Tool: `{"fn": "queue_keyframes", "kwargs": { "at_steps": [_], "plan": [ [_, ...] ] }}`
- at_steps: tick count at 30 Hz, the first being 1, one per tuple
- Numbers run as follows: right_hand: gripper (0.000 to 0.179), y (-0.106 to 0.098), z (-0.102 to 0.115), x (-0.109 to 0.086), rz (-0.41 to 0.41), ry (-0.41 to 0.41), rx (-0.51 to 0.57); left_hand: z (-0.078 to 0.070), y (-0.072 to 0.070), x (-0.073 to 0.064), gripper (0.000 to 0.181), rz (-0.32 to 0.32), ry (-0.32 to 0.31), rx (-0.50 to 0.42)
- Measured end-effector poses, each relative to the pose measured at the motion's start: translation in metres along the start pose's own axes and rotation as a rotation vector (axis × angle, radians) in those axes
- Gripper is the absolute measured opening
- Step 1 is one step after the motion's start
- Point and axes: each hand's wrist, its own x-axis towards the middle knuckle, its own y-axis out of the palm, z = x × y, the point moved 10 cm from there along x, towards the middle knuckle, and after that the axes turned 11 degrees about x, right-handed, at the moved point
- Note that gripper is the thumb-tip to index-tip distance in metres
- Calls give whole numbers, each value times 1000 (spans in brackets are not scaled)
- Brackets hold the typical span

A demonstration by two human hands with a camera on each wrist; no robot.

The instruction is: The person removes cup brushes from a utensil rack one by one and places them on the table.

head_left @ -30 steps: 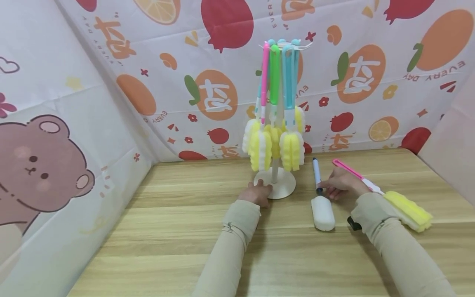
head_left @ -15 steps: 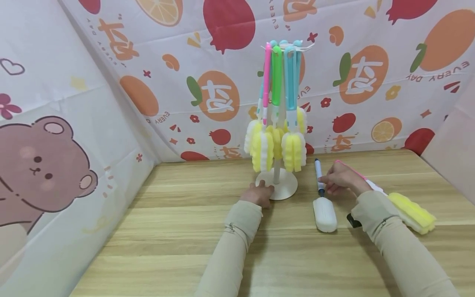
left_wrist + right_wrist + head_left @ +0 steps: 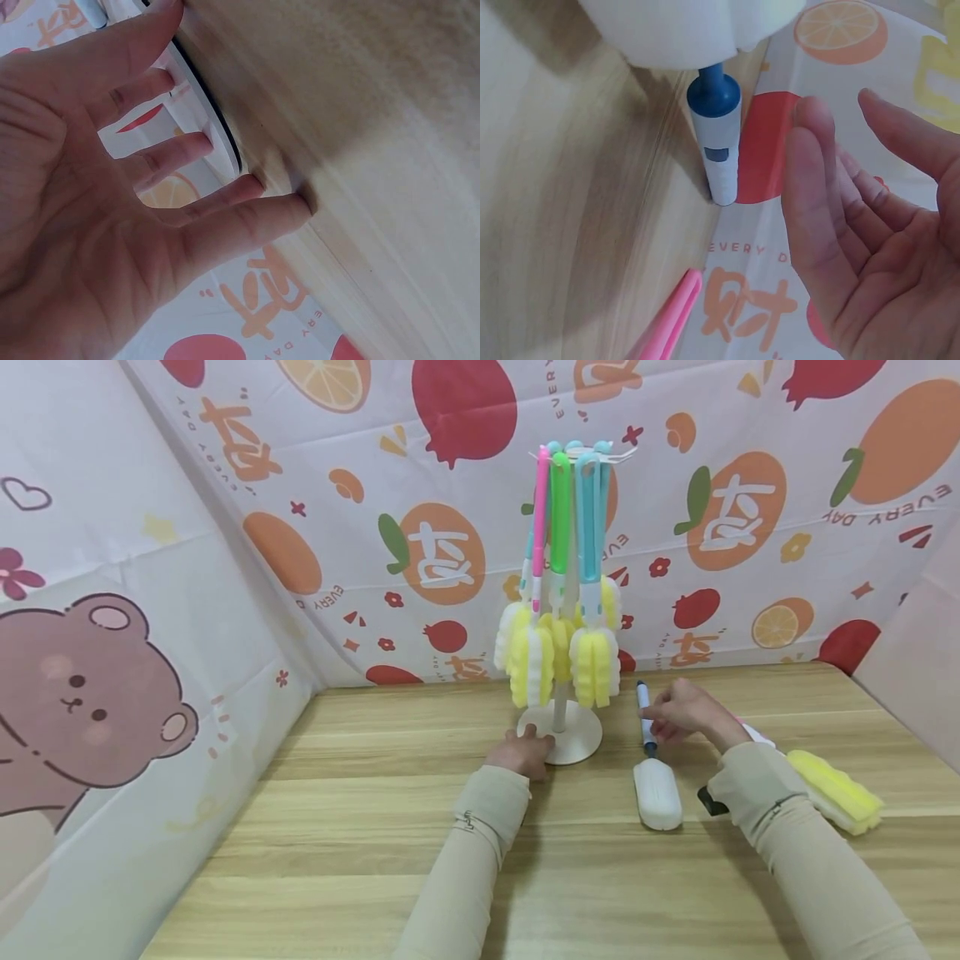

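In the head view my left hand (image 3: 522,752) rests at the left front of a white stand's round base (image 3: 583,739). The left wrist view shows its fingers spread, with fingertips at the base's rim and on the tabletop. A sponge bottle brush with a white head (image 3: 658,797) and a pale handle (image 3: 721,169) with dark blue ends lies right of the stand. My right hand (image 3: 684,710) hovers over that handle; in the right wrist view its fingers (image 3: 806,191) are loosely bent and apart from it, holding nothing.
Several sponge brushes hang from the stand, with pink (image 3: 540,518), green (image 3: 559,518) and blue (image 3: 588,518) handles. Another brush with a yellow-and-white head (image 3: 836,789) lies at the right, partly behind my right arm. A fruit-print cloth (image 3: 360,568) backs the wooden table (image 3: 337,860).
My right hand has risen slightly and shifted toward the far end of the pale handle. The left hand stays at the stand's base. The head view has shifted a little.
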Motion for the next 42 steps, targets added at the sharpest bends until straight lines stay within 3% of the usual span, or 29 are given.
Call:
{"fn": "queue_keyframes", "kwargs": {
  "at_steps": [9, 42],
  "plan": [
    [25, -8, 15, -1, -65, -113, 1, -1, -1, -1, 52, 9, 4, -13],
    [24, -14, 43, -9, -106, -231, 57, -1, 0, 0, 48, 14, 7, -14]
  ]
}}
